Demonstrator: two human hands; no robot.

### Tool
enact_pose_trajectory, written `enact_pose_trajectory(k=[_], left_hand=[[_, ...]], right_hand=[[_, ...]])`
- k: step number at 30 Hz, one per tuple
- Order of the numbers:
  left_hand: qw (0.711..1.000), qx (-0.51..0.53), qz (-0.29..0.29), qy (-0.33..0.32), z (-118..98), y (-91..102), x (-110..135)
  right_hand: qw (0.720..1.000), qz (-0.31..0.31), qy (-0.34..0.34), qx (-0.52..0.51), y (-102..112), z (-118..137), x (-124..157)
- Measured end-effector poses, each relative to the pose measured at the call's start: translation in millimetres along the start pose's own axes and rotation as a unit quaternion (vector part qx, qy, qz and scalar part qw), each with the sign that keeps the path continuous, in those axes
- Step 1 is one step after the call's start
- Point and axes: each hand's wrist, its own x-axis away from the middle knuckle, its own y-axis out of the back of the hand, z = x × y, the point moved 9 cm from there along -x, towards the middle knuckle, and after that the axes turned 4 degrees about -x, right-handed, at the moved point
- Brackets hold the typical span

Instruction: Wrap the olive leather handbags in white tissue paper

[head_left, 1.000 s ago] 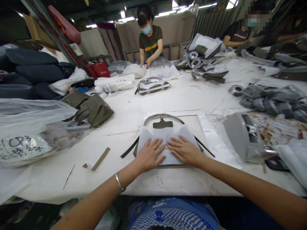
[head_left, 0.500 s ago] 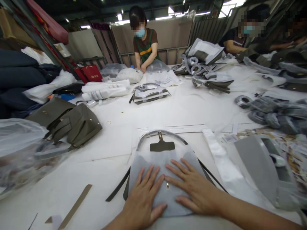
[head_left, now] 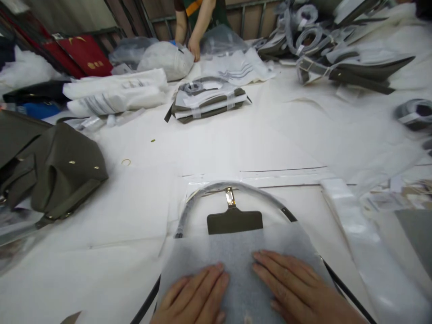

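Two hands (head_left: 194,297) lie apart, flat on the grey sheet (head_left: 241,270), already spread; the far handle (head_left: 236,185) is wrapped, the dark tab (head_left: 235,222) uncovered.

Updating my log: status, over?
Left hand, right hand: both on pale sheet. Tab, handle show past its far edge. Hands hide part of it.

Tissue paper (head_left: 239,252) is greyish white, the flap (head_left: 235,222) dark olive (its clasp (head_left: 230,196) gold). A red bag (head_left: 83,49) carries gold print (head_left: 95,64), a green apron (head_left: 219,17) 1 orange stripe (head_left: 193,6).
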Motion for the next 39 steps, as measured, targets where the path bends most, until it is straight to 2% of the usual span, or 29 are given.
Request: enact_pose_trajectory(k=[3, 7, 11, 15, 17, 20, 25, 30, 33, 37, 39], left_hand=[[0.999, -0.016, 0.014, 0.044, 16.6, 5.5, -16.4], [0.999, -0.023, 0.000, 0.049, 16.4, 11.2, -24.1], [0.996, 0.031, 0.027, 0.079, 22.6, 11.3, -25.1], [0.992, 0.093, 0.039, 0.080, 28.1, 13.0, -30.8], [0.990, 0.108, 0.032, 0.082, 30.3, 14.0, -32.5], [0.989, 0.116, 0.029, 0.089, 31.7, 13.1, -31.7], [0.990, 0.107, 0.002, 0.090, 28.6, 15.5, -28.5], [0.987, 0.083, 0.031, 0.136, 28.1, -3.2, -27.1], [0.987, 0.065, 0.034, 0.145, 26.3, -7.7, -28.3], [0.993, 0.016, 0.009, 0.116, 16.7, -0.2, -27.0], [0.997, -0.005, -0.024, 0.073, 4.3, 6.4, -21.5]], right_hand=[[0.999, -0.016, -0.044, -0.005, 6.3, -7.9, -9.9], [0.996, -0.021, -0.084, -0.020, 9.1, -12.7, -13.8], [0.989, 0.000, -0.137, -0.056, 12.3, -19.9, -16.7], [0.991, -0.009, -0.107, -0.086, 21.2, -16.8, -21.6], [0.989, -0.002, -0.114, -0.092, 20.4, -19.1, -20.1], [0.988, 0.008, -0.125, -0.091, 17.9, -21.5, -16.5], [0.991, -0.018, -0.111, -0.077, 21.3, -20.2, -17.9], [0.990, 0.033, -0.131, -0.028, -2.1, -25.9, -21.2], [0.992, 0.030, -0.119, 0.007, -9.0, -24.4, -21.9], [0.993, 0.021, -0.109, 0.030, -12.0, -21.8, -19.7], [0.994, 0.014, -0.105, 0.035, -12.6, -20.9, -18.0]])
